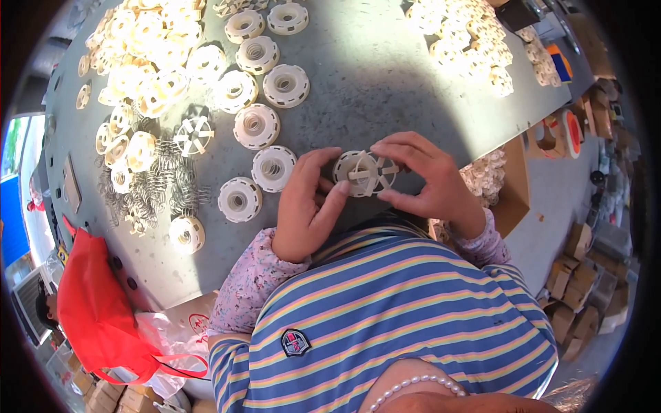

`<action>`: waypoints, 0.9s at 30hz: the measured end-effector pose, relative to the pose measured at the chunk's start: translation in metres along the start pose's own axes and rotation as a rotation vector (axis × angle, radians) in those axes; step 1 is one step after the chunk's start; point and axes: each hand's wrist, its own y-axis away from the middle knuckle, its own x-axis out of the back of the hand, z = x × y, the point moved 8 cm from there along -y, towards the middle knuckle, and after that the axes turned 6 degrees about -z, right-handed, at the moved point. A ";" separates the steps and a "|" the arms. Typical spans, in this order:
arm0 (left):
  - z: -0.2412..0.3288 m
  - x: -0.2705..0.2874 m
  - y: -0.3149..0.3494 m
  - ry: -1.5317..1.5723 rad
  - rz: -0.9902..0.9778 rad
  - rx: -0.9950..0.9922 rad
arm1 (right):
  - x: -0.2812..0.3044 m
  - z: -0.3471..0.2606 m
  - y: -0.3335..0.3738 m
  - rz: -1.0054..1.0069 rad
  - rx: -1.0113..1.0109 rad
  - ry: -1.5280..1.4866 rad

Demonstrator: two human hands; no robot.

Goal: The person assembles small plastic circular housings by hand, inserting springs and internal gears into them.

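Near the table's front edge, my left hand (308,206) grips the left rim of a cream plastic ring (346,167) between thumb and fingers. Against its right side my right hand (430,182) pinches a spoked plastic wheel (375,180), which overlaps the ring. How far the two parts fit together I cannot tell. Just left of my hands, round white discs with coil springs in their centres, such as this one (274,168) and this nearer disc (239,199), lie in a loose column. A separate spoked wheel (193,135) rests by the heap of springs (165,175).
A large pile of cream rings (148,51) covers the far left of the grey table (358,76). More small parts (468,41) are heaped at the far right. A cardboard box (511,189) stands beside the right edge; a red bag (96,303) hangs at the left.
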 end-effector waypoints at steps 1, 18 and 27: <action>0.001 0.000 -0.001 0.001 0.000 0.001 | -0.005 -0.001 -0.001 -0.024 0.007 0.013; 0.030 0.002 0.002 -0.294 0.071 -0.180 | -0.002 0.024 -0.012 -0.055 0.019 0.315; 0.045 0.046 0.039 -0.881 0.406 -0.003 | -0.008 -0.019 -0.108 0.133 0.339 0.317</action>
